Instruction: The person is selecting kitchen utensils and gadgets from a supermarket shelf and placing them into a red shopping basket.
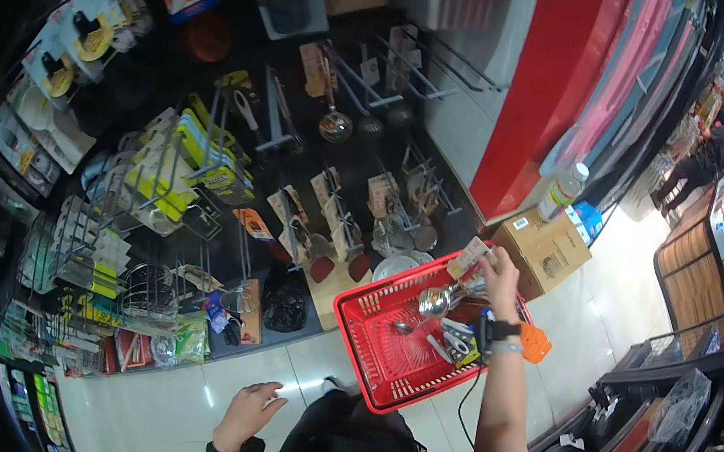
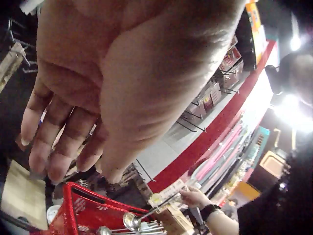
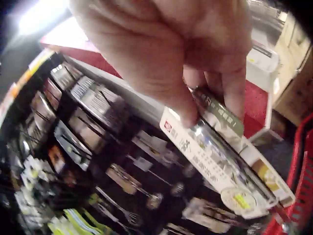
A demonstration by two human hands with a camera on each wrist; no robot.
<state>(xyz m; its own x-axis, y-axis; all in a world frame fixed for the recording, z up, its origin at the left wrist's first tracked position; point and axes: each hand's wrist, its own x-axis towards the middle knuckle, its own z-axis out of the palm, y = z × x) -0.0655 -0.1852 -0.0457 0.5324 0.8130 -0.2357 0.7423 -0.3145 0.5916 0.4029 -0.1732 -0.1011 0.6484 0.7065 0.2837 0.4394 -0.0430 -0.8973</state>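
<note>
My right hand pinches a metal ladle by its handle, over the red shopping basket. The shiny ladle bowl hangs low over the basket's inside; in the left wrist view the same ladle slants down from the fingers. A white printed card lies along the handle, under my right thumb. Inside the basket are grey-handled utensils and a small spoon. Away to the basket's left, my left hand holds nothing, its palm and extended fingers showing in the left wrist view.
Hooks on a dark wall carry carded ladles and green-packed tools. A cardboard box with a bottle on it stands beyond the basket. At far right are a shelf rack and another person.
</note>
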